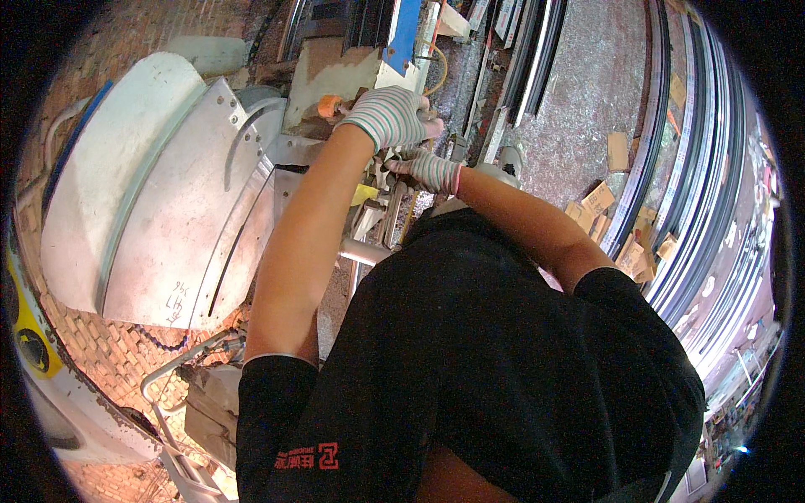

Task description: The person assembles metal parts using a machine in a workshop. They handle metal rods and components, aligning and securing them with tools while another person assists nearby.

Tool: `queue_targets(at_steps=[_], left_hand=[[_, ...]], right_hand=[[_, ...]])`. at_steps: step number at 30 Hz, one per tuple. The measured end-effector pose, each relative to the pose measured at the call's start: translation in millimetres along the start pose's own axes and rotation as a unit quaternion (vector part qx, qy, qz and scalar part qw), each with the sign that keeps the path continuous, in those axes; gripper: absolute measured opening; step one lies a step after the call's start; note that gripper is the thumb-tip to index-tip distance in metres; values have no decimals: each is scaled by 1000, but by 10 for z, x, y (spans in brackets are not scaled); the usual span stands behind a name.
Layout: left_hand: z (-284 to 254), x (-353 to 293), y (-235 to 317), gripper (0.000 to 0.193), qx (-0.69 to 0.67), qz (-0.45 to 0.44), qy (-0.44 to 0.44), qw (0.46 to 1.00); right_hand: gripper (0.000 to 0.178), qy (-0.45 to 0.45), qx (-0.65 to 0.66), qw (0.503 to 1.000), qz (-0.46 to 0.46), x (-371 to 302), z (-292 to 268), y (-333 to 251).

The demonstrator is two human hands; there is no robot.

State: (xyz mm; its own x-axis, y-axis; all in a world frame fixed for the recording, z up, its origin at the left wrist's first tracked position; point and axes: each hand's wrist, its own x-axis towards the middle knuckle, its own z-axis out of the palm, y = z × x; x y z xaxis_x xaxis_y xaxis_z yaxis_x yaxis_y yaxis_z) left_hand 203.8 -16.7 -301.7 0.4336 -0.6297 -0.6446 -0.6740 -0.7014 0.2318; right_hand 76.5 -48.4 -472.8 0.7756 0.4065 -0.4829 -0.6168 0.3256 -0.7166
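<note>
Crowding the near edge of the beige-and-blue machine [333, 75], the left hand [388, 117] sits just beside an orange part [329, 106], while the right hand [428, 170] reaches in by its metal fittings [392, 216]. Both look curled, but the grip is partly hidden, so I cannot tell whether either is closed on anything. Room is tight between the machine and the black shirt [495, 335]. Left of the machine, pale metal panels [168, 226] spread their edges above a brick floor [117, 356]. Right of it, past dark strips [548, 54], runs a wide stretch of speckled grey floor [591, 80], with cardboard pieces [599, 197] and long profiles [704, 184] farther out.
</note>
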Motion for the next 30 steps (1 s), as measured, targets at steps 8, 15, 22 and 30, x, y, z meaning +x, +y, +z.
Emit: queue_targets(at_steps=[8, 15, 22, 30], left_hand=[[-8, 19, 9, 63, 7, 2, -21, 1000], [34, 38, -2, 63, 10, -4, -2, 1000], [29, 44, -5, 63, 16, -5, -9, 1000], [90, 54, -44, 61, -9, 5, 14, 1000]], right_hand=[[60, 55, -187, 980, -33, 35, 37, -84], [34, 182, -355, 888, -228, 762, -293, 528], [34, 219, -519, 781, -268, 753, -516, 559], [46, 53, -296, 947, -114, 216, -235, 477]])
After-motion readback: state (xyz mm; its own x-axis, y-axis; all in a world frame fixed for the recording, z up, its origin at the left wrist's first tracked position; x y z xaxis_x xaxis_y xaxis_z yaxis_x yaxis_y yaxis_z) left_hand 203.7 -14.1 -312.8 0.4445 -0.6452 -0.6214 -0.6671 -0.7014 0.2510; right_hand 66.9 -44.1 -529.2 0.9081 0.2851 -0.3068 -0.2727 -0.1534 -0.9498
